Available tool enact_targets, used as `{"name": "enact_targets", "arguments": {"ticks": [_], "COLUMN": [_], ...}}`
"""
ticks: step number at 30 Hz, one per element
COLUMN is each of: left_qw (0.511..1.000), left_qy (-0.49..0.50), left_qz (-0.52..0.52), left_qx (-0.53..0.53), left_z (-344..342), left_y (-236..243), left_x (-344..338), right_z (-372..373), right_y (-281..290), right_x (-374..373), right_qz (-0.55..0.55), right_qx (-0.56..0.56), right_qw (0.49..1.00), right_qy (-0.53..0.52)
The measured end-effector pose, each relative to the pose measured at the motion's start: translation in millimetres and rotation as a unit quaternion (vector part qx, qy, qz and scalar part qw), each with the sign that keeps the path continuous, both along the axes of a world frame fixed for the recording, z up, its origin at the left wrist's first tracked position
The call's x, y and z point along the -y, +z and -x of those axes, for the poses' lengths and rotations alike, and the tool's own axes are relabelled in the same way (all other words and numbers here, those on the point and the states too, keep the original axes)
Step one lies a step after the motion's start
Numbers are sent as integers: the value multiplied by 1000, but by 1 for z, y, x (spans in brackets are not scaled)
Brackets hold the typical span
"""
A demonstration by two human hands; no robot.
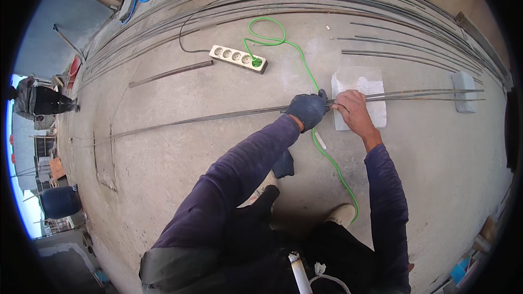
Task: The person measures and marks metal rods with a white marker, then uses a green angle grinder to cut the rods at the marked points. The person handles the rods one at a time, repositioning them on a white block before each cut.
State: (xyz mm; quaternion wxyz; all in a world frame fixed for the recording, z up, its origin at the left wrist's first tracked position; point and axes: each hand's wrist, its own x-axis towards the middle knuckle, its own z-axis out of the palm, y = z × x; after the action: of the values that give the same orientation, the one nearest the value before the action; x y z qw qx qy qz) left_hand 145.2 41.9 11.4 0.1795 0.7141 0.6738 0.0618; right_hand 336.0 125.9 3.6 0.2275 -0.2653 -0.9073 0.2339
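My left hand (308, 110), in a dark blue work glove, is closed around a bundle of thin steel rods (218, 115). My right hand (354, 110) is bare, its fingers bent and pinching the same rods just to the right of the glove. Under the rods by my right hand lies a white block (376, 114). Farther right, the rod ends cross a second, light grey block (464, 84). To the left the rods run long and low over the concrete floor. A green cable (305, 65) passes beneath the rods by my left hand.
A white power strip (231, 55) with the green plug sits ahead, beside a rusty pipe (171, 74). More long rods (305, 4) and several shorter rods (414, 43) lie beyond. A dark glove-like cloth (284, 164) is near my feet. Another person (43, 98) stands far left.
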Motion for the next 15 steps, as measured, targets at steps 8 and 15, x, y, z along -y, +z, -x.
{"name": "enact_targets", "arguments": {"ticks": [8,15], "left_qw": [992,990], "left_qy": [99,80], "left_qz": [-79,-112], "left_qx": [-15,-14], "left_z": [-35,-38], "left_y": [-3,-19], "left_x": [8,4], "right_z": [2,5], "right_y": [-3,-2], "right_x": [1,-1], "right_qz": [8,8], "right_qx": [17,28], "right_qw": [1000,1000], "right_qy": [18,12]}}
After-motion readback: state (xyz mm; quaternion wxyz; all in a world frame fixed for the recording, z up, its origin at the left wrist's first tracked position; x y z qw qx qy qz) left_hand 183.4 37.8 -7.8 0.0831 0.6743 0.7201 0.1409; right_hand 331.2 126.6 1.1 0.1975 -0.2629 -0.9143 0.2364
